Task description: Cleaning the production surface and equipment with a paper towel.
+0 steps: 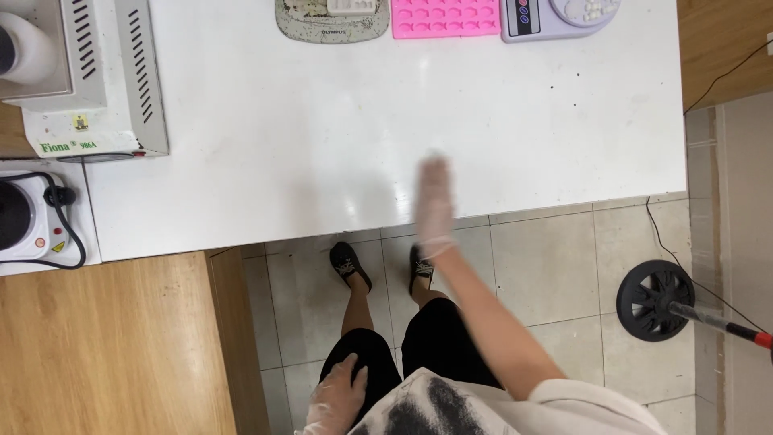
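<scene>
My right hand [433,203], in a thin clear glove, reaches out flat over the front edge of the white table [322,145]. It is blurred, fingers straight, and holds nothing. My left hand [336,396], also gloved, rests low against my left thigh with fingers spread and nothing in it. At the table's far edge lie a pink silicone mould [444,18], a lilac kitchen scale [555,16] and a grey-green pad [332,22] with a small white item on it.
A white boxy machine [88,72] stands at the table's left. A small white hot plate [28,221] with a black cord sits on a lower surface. A wooden counter [105,346] is at lower left; a black wheel [654,300] with a rod is on the tiled floor at right.
</scene>
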